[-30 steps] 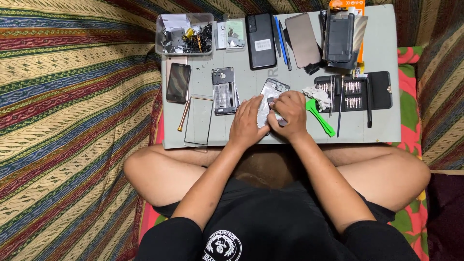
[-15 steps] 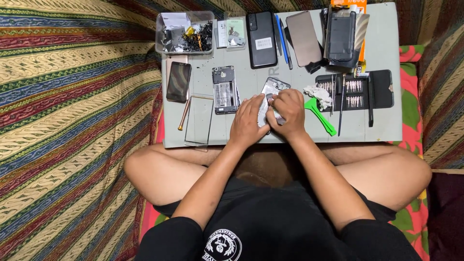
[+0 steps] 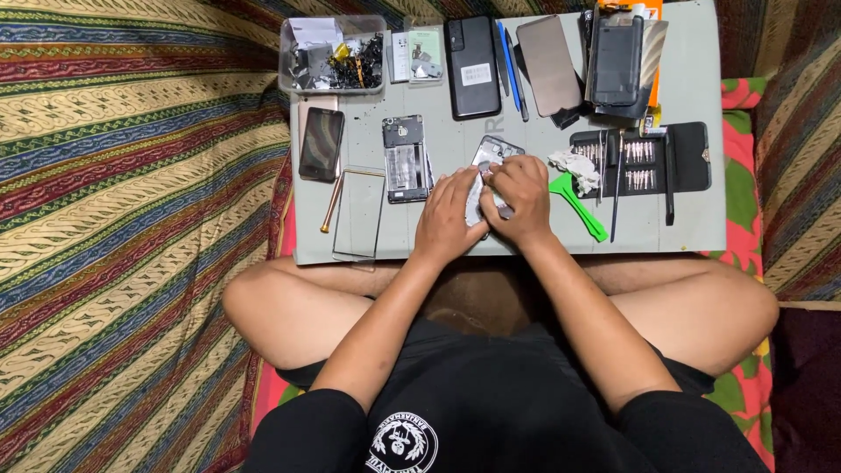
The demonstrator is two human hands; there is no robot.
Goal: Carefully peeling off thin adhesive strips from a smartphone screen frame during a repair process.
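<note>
Working over an opened phone body (image 3: 492,158) near the middle of the frame, the person has both hands closed in on it: the left hand (image 3: 448,217) lies with fingers curled along the phone's lower left edge, pinning it to the grey work board (image 3: 701,88), and the right hand (image 3: 519,197) is bunched tight over the phone's lower half, thumb and forefinger pinched together, though what they pinch is too small to tell. Only the phone's upper end, with its camera opening, shows above the knuckles. The job looks like fine picking or prying inside the shell, so it seems wise for the left hand to bear flat and steady while the right works in small, light motions, wrists resting on the board's near edge for support. A slip would likely send the piece toward the crumpled white tissue (image 3: 574,166) and the green pry tool (image 3: 578,206) just right of the hands. The bit set in its black case (image 3: 639,159) lies further right, within reach. Left of the hands sits another stripped phone frame (image 3: 406,158), and a clear parts tray (image 3: 333,54) stands at the upper left of the board; any loosened part probably belongs in there rather than loose on the board.
</note>
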